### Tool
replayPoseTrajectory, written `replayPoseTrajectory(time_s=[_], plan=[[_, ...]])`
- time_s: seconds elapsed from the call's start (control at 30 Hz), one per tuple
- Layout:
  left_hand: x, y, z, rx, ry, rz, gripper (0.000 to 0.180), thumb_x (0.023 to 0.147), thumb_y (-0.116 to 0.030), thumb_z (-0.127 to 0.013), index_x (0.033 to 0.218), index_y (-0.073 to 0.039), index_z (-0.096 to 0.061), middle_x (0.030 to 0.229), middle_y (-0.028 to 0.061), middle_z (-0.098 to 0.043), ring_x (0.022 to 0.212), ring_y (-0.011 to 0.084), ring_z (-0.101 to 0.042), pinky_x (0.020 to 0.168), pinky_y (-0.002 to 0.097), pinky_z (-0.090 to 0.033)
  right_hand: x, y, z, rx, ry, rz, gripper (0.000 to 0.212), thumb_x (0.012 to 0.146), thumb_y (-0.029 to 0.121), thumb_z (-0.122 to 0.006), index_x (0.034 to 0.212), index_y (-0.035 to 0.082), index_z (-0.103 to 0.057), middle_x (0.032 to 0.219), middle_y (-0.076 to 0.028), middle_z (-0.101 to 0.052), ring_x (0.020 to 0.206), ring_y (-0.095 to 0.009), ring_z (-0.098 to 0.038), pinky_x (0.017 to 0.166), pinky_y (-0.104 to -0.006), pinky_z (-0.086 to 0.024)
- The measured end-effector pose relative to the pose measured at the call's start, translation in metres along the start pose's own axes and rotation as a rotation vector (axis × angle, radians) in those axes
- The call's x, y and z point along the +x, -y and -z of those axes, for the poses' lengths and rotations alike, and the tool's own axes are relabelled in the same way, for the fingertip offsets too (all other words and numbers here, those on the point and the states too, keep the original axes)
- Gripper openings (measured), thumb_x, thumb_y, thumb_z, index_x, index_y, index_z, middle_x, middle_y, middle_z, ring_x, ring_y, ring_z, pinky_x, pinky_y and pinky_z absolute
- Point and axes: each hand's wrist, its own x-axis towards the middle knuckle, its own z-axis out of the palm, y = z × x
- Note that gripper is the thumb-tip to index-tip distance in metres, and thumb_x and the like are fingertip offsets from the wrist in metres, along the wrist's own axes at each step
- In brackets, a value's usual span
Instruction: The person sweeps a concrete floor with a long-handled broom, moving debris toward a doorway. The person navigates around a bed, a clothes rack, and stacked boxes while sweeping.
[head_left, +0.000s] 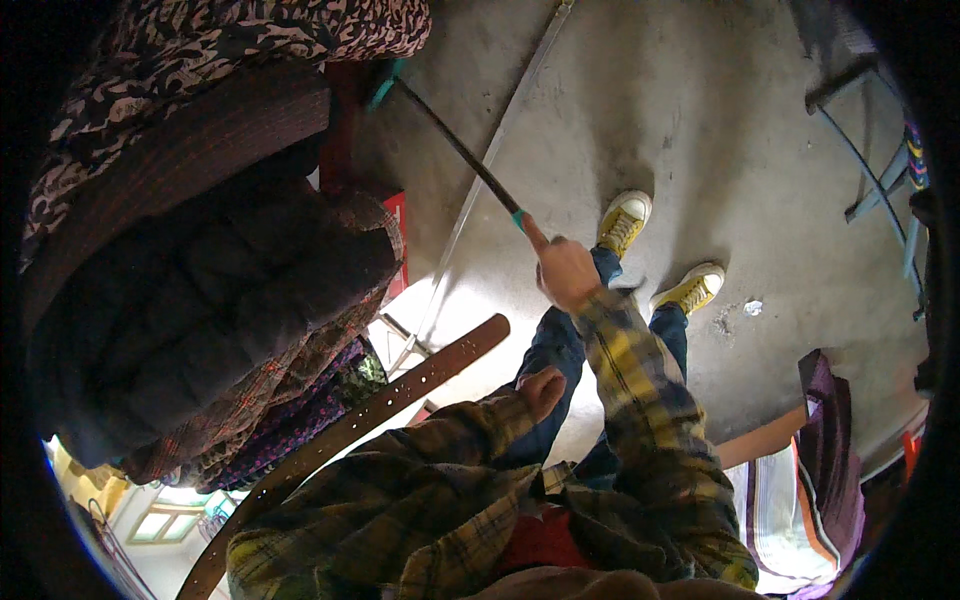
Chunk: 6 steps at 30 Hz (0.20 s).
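Observation:
My right hand [568, 272] is closed around the teal grip of a long thin dark stick [450, 140]. The stick slants away to the far left over the floor and ends in a curved teal piece [384, 90] beside the hanging fabrics; its exact kind is unclear. The index finger lies stretched along the grip. Nearer to my body, my left hand [545, 392] hovers in front of my left leg with its fingers curled in, and nothing shows in it. Both arms wear plaid sleeves.
Patterned fabrics and a dark quilted cloth [220, 280] are heaped along the left. A brown wooden beam [360, 425] crosses at lower left. A pale strip [500, 130] runs along the concrete floor. A metal-legged frame [870, 180] stands right, with striped cloth [770, 510] at lower right.

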Motion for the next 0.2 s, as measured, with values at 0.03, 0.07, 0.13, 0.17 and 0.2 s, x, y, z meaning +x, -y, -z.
replayPoseTrajectory(time_s=[0.03,0.07,0.13,0.17,0.2], plan=[[-0.002,0.001,0.003,-0.052,0.03,0.058,0.015,0.092,-0.026,-0.049,0.095,-0.013,-0.055,0.055,0.0036,-0.039,0.044,0.0132,-0.036,0.044,0.0308,-0.034,-0.013,0.005,0.002,0.025,-0.022,-0.002,0.076,0.074,0.003,-0.054,0.141,0.012,-0.017,0.071,-0.021,-0.057,0.061,-0.036,-0.058,0.056,-0.0427,-0.049],[-0.003,0.001,0.005,-0.11,0.042,0.093,0.017,0.091,-0.028,-0.051,0.094,-0.012,-0.055,0.057,0.0048,-0.043,0.046,0.0149,-0.04,0.045,0.0313,-0.035,-0.018,0.008,0.003,0.056,-0.073,0.017,0.077,0.073,0.002,-0.054,0.141,0.012,-0.017,0.072,-0.022,-0.057,0.062,-0.036,-0.058,0.057,-0.0428,-0.048],[-0.004,-0.002,0.007,-0.137,0.054,0.156,0.025,0.087,-0.035,-0.055,0.091,-0.01,-0.056,0.061,0.0083,-0.052,0.053,0.0195,-0.052,0.047,0.033,-0.041,-0.006,0.022,-0.01,0.037,-0.067,0.019,0.076,0.074,0.004,-0.054,0.14,0.009,-0.017,0.071,-0.021,-0.056,0.061,-0.036,-0.058,0.054,-0.0436,-0.047],[-0.002,-0.003,0.01,-0.141,0.042,0.171,0.031,0.084,-0.039,-0.058,0.088,-0.008,-0.056,0.064,0.0106,-0.058,0.057,0.0225,-0.059,0.049,0.0341,-0.044,0.009,0.03,-0.019,0.021,-0.084,0.03,0.075,0.074,0.004,-0.053,0.14,0.008,-0.017,0.07,-0.021,-0.056,0.061,-0.036,-0.057,0.053,-0.0439,-0.047],[0.0,-0.004,0.016,-0.143,0.031,0.17,0.031,0.084,-0.039,-0.058,0.088,-0.008,-0.056,0.064,0.0106,-0.058,0.057,0.0225,-0.059,0.049,0.0341,-0.044,0.026,0.037,-0.028,0.005,-0.106,0.046,0.074,0.075,0.004,-0.052,0.14,0.007,-0.017,0.07,-0.021,-0.056,0.06,-0.036,-0.057,0.053,-0.0441,-0.047]])
